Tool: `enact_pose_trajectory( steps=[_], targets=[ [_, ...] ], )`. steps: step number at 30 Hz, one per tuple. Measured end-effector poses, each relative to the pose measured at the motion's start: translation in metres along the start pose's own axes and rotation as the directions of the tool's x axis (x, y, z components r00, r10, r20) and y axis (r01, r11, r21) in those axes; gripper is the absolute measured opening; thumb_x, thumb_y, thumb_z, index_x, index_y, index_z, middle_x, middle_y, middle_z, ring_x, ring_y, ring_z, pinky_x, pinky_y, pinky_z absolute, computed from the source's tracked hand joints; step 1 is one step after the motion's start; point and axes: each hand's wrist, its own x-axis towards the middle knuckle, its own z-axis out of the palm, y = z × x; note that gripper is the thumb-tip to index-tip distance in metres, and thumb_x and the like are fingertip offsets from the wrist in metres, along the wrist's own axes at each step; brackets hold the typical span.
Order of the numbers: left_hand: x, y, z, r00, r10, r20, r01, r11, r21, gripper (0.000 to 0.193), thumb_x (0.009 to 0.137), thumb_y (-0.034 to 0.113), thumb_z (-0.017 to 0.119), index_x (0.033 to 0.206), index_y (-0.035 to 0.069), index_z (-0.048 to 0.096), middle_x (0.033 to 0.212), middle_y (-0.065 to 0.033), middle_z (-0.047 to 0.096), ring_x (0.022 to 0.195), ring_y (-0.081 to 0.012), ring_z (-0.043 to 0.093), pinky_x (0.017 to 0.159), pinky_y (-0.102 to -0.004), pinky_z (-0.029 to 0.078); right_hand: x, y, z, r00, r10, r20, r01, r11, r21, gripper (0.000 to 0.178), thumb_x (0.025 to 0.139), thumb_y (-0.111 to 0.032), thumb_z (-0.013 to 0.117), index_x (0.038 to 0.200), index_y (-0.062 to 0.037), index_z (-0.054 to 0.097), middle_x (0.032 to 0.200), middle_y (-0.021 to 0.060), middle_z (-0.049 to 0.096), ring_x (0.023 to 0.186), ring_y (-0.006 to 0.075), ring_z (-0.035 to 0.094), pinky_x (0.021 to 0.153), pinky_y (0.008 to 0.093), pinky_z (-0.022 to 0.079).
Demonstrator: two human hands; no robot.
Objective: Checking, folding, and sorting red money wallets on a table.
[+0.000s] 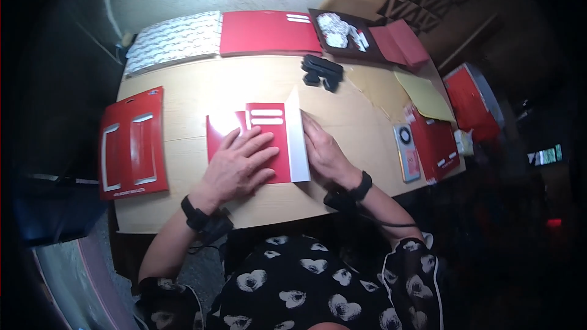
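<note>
A red card [280, 156] with two white slot-like bars near its top lies on the table before me, and its right-hand panel [298, 146] stands up, showing a white inner face. My left hand [240, 160] rests on the card with fingers spread, pressing it flat. To the right of the raised panel is my right hand [325, 146], its fingers stretched along the panel's outer side; their tips are partly hidden behind it. Another glossy red part [217, 134] shows under and left of my left hand, washed out by glare.
At the left lies a red pack [147, 140] with two white-edged panels. Along the back are a patterned white stack [174, 40], red sheets [263, 33] and a dark tray [354, 49] with crumpled foil. Black clips [322, 72] lie mid-table. A phone [407, 153] sits right, near a yellow sheet [426, 96].
</note>
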Motion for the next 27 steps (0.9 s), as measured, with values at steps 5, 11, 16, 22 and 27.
enact_pose_trajectory(
  steps=[5,11,16,22,27],
  targets=[
    [0.014,-0.001,0.003,1.000,0.003,-0.018,-0.004,0.999,-0.038,0.042,0.090,0.035,0.070,0.126,0.016,0.067,0.142,-0.0084,0.056,0.138,-0.0297,0.045,0.117,-0.0491,0.030,0.017,0.006,-0.010,0.987,0.160,-0.005,-0.149,0.929,0.339,0.045,0.106,-0.014,0.046,0.145,0.0077,0.044,0.142,0.0197,0.056,0.134,0.0232,0.051,0.111,0.0337,0.040],
    [0.019,0.004,-0.001,0.996,0.027,-0.080,-0.030,0.999,-0.037,0.038,0.091,0.029,0.070,0.124,0.011,0.067,0.137,-0.0108,0.059,0.134,-0.0296,0.050,0.114,-0.0468,0.035,0.033,0.009,-0.001,0.951,0.277,-0.141,-0.180,0.861,0.475,0.036,0.106,-0.012,0.050,0.136,0.0048,0.057,0.127,0.0109,0.066,0.115,0.0132,0.061,0.101,0.0278,0.048],
    [0.027,0.028,-0.017,0.978,0.021,-0.206,-0.065,0.975,-0.211,0.023,0.089,0.018,0.073,0.108,0.006,0.070,0.111,-0.0098,0.070,0.106,-0.0295,0.066,0.096,-0.0428,0.051,0.040,0.009,0.002,0.896,0.423,-0.131,-0.192,0.638,0.746,0.028,0.105,-0.010,0.051,0.128,0.0044,0.062,0.106,0.0070,0.071,0.090,0.0077,0.066,0.078,0.0221,0.054],
    [0.043,0.063,-0.018,0.992,-0.056,-0.111,-0.018,0.818,-0.575,0.036,0.085,0.033,0.080,0.094,0.001,0.067,0.088,-0.0129,0.069,0.079,-0.0247,0.071,0.067,-0.0323,0.057,0.045,-0.001,-0.001,0.880,0.447,-0.163,-0.222,0.690,0.689,0.029,0.105,-0.009,0.050,0.128,0.0046,0.062,0.103,0.0067,0.072,0.085,0.0064,0.066,0.074,0.0216,0.054],
    [0.063,0.080,0.001,0.949,-0.219,0.227,0.315,0.637,-0.704,0.057,0.081,0.048,0.082,0.095,-0.006,0.071,0.070,-0.0137,0.069,0.065,-0.0221,0.071,0.063,-0.0325,0.056,0.051,0.010,0.006,0.896,0.315,-0.313,-0.164,0.890,0.426,0.029,0.104,-0.008,0.053,0.129,0.0040,0.062,0.103,0.0066,0.071,0.084,0.0040,0.063,0.073,0.0206,0.052]
  ],
)
